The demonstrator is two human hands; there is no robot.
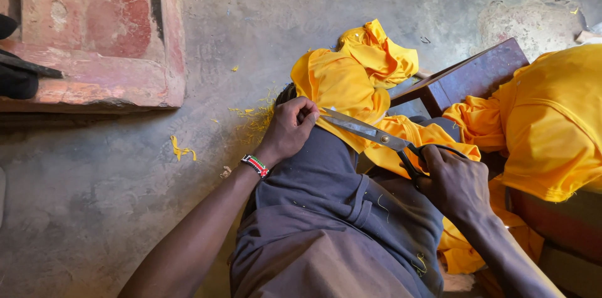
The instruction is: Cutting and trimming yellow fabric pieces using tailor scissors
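Bright yellow fabric point(351, 75) drapes over my knee and bunches up beyond it. My left hand point(290, 127), with a beaded band at the wrist, pinches the edge of this fabric on my knee. My right hand point(453, 180) grips the black handles of large steel scissors point(370, 132). The blades point left toward my left hand and lie against the fabric's edge. More yellow fabric point(552, 119) lies heaped on the right.
I sit with grey trousers point(332, 210) over a dusty concrete floor point(125, 197) strewn with yellow scraps point(182, 149). A red-painted slab point(100, 28) stands at upper left. A dark wooden bench point(476, 75) runs under the fabric on the right.
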